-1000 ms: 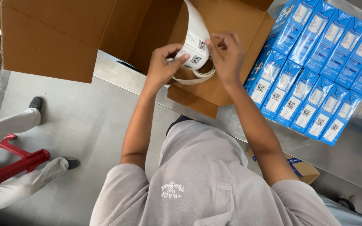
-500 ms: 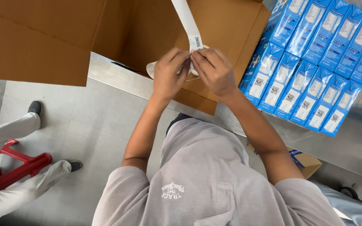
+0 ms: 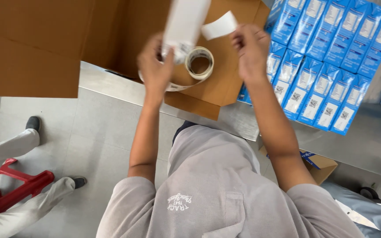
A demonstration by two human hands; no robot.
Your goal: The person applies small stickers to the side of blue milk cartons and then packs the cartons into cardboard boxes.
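My left hand [image 3: 156, 66] grips a roll of white labels [image 3: 198, 64] with a cardboard core, and a long strip of backing paper [image 3: 185, 22] rises from it toward the camera. My right hand [image 3: 251, 49] pinches a single white label [image 3: 219, 25] by its corner, held apart from the roll. Both hands hover over the open brown cardboard box [image 3: 67, 44]. Rows of blue-and-white cartons [image 3: 318, 53] lie just right of my right hand.
A metal table [image 3: 367, 141] carries the box and cartons. Another person's legs in light trousers [image 3: 18, 185] and a red stool [image 3: 12, 189] are at lower left on the grey floor. A small open cardboard box [image 3: 318, 165] sits under the table edge.
My hands have separated: the right hand peeled a label off the strip and moved right, while the left kept the roll. The camera has moved closer.
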